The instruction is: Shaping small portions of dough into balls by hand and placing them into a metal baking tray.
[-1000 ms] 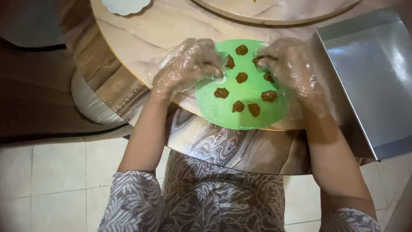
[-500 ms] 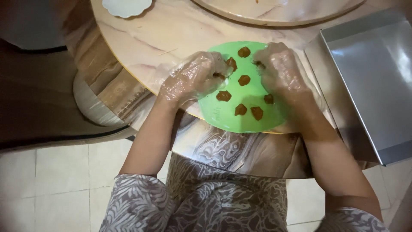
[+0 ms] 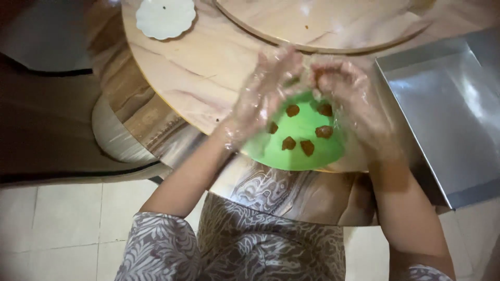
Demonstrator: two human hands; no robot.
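Note:
Both hands wear clear plastic gloves. A round green plate rests at the near edge of the marble table and carries several small brown lumps. My left hand hovers over the plate's far left side with its fingers stretched forward. My right hand is curled over the far right side, close to the left hand. The fingertips of both hands nearly meet above the plate's far rim. Blur and the gloves hide whether either hand holds a lump.
A metal baking tray lies at the right, partly over the table edge. A large round wooden turntable sits at the back. A small white scalloped dish is at the far left. A chair seat and tiled floor lie below.
Both hands rose from the plate's sides and came together over its far rim. The view also shifted, so the plate sits lower in frame.

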